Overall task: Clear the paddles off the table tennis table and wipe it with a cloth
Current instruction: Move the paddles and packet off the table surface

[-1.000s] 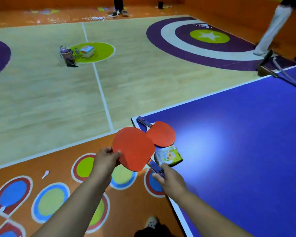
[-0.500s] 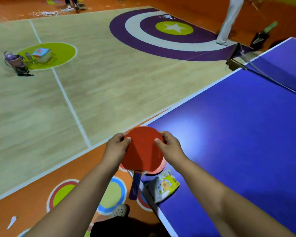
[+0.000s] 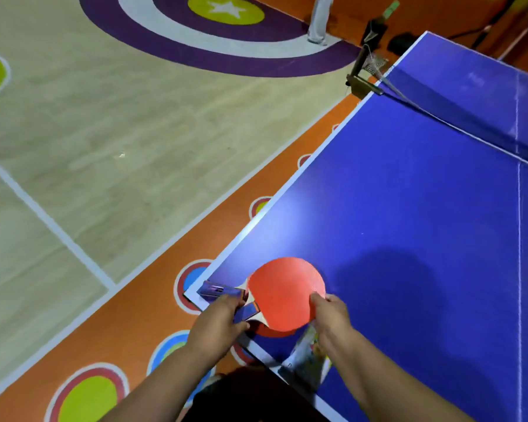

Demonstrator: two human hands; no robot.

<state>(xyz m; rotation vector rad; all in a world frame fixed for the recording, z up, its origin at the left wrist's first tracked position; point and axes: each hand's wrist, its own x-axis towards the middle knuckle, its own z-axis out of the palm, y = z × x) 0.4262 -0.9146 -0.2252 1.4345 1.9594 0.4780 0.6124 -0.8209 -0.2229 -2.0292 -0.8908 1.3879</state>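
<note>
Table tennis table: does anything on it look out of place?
Mildly: two red paddles are stacked at the near corner, handles splayed apart, held by the left hand and right hand. A colourful packet lies beside them.

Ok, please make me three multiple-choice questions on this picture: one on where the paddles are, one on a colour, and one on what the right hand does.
1. Where are the paddles?
A. at the near corner of the table
B. beside the net
C. on the floor

2. Which colour is the upper paddle face?
A. black
B. green
C. red

3. What does the right hand do?
A. hangs free
B. pinches the blade's rim
C. wipes with a cloth

Answers:
1 A: they show where the table's two white edge lines meet, and the left hand grips a handle there.
2 C: the round face on top is red.
3 B: its thumb and fingers close on the blade's edge.
</note>
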